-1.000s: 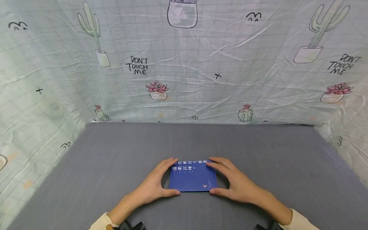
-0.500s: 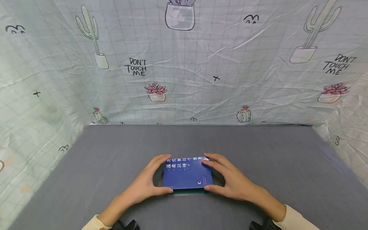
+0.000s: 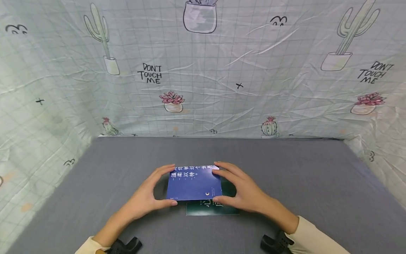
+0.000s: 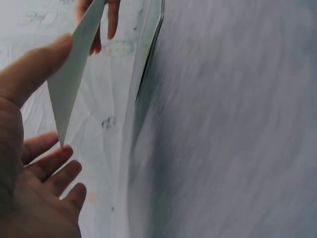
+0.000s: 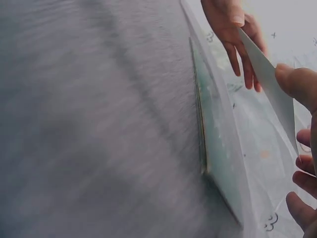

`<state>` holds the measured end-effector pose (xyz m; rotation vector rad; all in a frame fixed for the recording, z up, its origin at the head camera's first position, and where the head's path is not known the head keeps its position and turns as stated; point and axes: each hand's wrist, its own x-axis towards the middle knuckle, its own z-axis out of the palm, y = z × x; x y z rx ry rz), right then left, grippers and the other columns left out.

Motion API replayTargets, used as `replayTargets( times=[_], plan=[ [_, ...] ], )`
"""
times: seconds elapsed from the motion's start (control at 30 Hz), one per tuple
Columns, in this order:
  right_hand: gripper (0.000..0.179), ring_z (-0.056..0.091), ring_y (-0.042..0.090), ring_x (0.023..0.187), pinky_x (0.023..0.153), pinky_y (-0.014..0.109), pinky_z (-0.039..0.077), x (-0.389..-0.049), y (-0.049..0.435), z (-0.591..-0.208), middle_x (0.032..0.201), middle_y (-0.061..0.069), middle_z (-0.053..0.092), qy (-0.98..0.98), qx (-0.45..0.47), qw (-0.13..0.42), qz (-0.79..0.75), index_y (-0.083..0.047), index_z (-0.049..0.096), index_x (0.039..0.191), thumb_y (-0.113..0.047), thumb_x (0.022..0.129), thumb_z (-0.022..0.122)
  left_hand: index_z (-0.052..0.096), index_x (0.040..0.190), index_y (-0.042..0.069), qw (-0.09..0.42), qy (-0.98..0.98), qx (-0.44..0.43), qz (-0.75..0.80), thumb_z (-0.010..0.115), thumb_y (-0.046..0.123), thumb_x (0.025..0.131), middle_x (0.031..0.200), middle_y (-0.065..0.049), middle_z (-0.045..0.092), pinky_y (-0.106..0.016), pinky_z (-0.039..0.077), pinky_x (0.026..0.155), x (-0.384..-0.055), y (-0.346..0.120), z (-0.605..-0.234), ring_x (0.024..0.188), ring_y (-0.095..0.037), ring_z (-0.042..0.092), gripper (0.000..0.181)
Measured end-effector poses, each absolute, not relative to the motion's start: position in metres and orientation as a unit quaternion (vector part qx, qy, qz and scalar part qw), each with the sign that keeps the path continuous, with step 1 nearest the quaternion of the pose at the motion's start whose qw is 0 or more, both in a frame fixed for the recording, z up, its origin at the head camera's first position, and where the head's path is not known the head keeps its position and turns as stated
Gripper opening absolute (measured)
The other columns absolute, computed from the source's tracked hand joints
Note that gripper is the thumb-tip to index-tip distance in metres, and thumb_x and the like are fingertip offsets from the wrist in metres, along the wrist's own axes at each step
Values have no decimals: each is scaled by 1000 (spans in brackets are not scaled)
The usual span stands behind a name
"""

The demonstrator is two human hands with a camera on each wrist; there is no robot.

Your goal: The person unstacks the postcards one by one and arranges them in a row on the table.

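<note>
A thin blue card [image 3: 193,183] with white characters and a small moon is held up off the table, spanned between both hands. My left hand [image 3: 142,197] pinches its left end, thumb on the near edge and fingertips on the far edge. At the other end, my right hand [image 3: 245,194] grips the same two edges. Seen from the left wrist, the card's underside [image 4: 72,84] is plain and pale. Below and to the right lies a dark green card [image 3: 203,211] with light characters, partly covered by the blue card and right hand. The right wrist view shows a thin stack [image 5: 210,114] on the table.
A grey tabletop [image 3: 95,183] spreads around the cards. Behind and at both sides hangs a wrinkled pale cloth [image 3: 209,70] printed with cacti. Black wrist devices [image 3: 276,243] sit on both forearms.
Both hands have lifted the blue card and carried it left and away from me. The green card beneath, hidden at first, has come into view.
</note>
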<state>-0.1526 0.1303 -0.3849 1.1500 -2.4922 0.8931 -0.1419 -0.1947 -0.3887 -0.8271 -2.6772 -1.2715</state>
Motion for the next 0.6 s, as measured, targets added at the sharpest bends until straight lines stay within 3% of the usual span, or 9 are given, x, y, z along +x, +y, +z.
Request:
replayTargets(
  times=[0.3, 0.6],
  plan=[
    [71, 35, 17, 134, 100, 49, 40, -168, 102, -373, 149, -2, 36, -861, 384, 121, 311, -15, 53, 136, -52, 79, 73, 40, 144, 21, 27, -874, -261, -409, 85, 31, 72, 152, 1, 32, -61, 26, 102, -155, -220, -375, 140, -25, 25, 86],
    [70, 32, 17, 136, 101, 48, 39, -184, 69, -372, 149, 0, 36, -873, 363, 97, 311, -15, 54, 137, -51, 80, 72, 39, 146, 22, 29, -889, -226, -398, 83, 27, 75, 155, 3, 26, -69, 23, 99, -165, -242, -368, 141, -30, 19, 83]
  ],
)
